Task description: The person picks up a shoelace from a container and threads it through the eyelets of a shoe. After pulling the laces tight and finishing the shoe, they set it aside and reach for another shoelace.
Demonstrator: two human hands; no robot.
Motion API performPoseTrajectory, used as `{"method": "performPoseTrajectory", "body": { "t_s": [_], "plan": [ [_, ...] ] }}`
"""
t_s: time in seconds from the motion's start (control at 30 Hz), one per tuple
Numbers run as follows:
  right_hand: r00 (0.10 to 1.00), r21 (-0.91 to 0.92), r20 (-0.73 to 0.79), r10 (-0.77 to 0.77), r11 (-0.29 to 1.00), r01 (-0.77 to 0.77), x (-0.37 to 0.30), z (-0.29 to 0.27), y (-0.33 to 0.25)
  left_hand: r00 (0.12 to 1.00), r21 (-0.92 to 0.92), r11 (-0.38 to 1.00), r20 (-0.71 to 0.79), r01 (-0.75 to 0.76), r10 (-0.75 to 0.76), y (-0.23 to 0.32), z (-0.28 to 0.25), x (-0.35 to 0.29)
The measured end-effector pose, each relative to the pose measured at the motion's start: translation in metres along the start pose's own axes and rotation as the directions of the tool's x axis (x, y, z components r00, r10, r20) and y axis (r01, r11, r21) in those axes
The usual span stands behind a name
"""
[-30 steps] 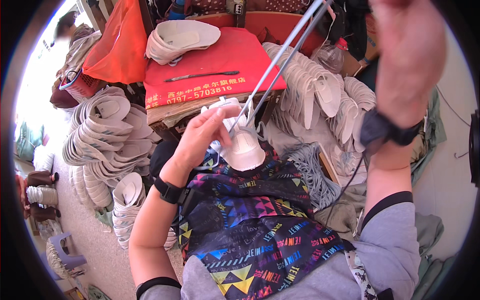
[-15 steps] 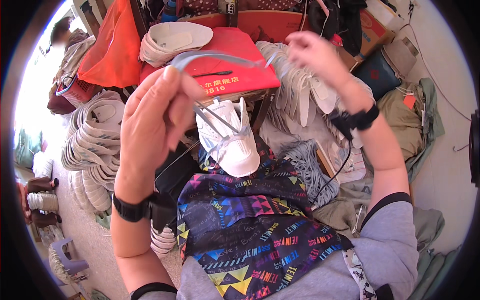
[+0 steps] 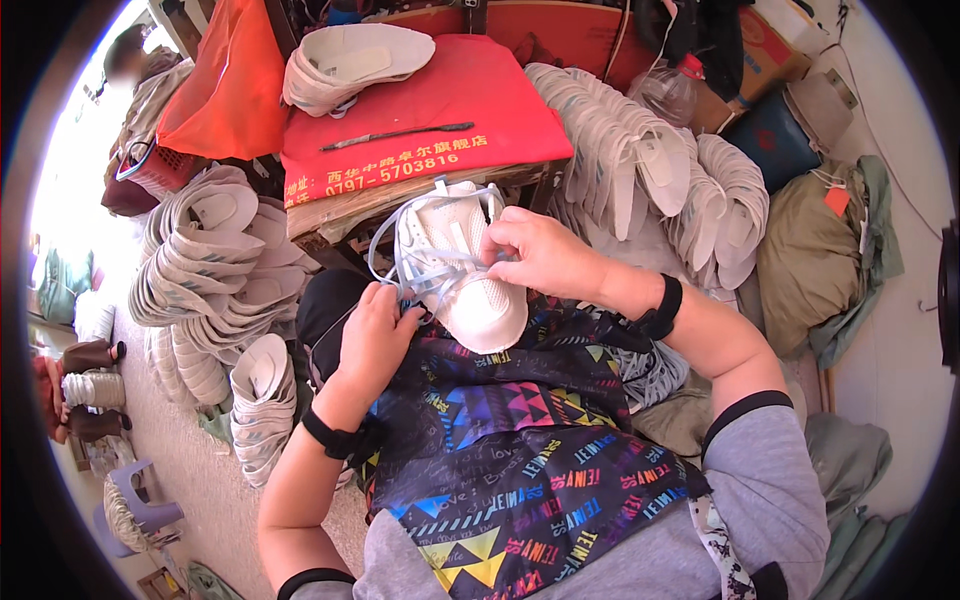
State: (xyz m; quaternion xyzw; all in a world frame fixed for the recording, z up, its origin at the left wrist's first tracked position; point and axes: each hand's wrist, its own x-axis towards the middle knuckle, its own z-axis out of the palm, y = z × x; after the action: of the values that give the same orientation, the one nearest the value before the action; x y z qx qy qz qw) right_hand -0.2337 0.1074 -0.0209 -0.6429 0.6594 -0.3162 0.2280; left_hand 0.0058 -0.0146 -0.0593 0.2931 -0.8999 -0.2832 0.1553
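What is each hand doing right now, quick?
Left hand: closed, pinching the pale blue lace beside the white shoe.
Right hand: resting on the shoe, fingers curled at the lace; its grip cannot be told.

Both hands [image 3: 375, 330] lowered onto shoe [image 3: 462, 270]

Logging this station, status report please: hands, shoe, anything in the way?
Left hand pinching pale lace. Right hand on white shoe, gripping lace there. Shoe on lap. Nothing obstructing.
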Motion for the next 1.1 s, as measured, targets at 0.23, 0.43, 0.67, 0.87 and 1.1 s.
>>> {"method": "performPoseTrajectory", "body": {
  "t_s": [0.23,0.43,0.67,0.87,1.1],
  "plan": [
    [0.990,0.092,0.066,0.123,0.987,-0.128,0.002,-0.012,0.013,0.992,-0.309,0.948,0.112,0.082,-0.050,-0.030,0.015,-0.001],
    [0.996,0.096,-0.003,0.091,0.991,-0.090,-0.004,-0.003,0.005,0.832,-0.788,-0.271,0.539,0.553,0.132,-0.022,-0.031,0.000],
    [0.856,0.545,0.486,0.175,0.705,-0.454,-0.003,-0.019,0.007,0.870,-0.721,-0.519,0.483,0.459,0.098,-0.019,-0.026,-0.004],
    [0.763,0.650,0.638,0.098,0.462,-0.603,-0.021,-0.043,0.045,0.747,-0.665,-0.421,0.663,0.617,0.049,-0.017,-0.011,0.000],
    [0.915,0.635,0.258,0.310,0.659,-0.402,-0.021,-0.053,0.032,0.757,-0.728,-0.396,0.643,0.560,-0.112,-0.019,-0.029,0.011]
  ]
}}
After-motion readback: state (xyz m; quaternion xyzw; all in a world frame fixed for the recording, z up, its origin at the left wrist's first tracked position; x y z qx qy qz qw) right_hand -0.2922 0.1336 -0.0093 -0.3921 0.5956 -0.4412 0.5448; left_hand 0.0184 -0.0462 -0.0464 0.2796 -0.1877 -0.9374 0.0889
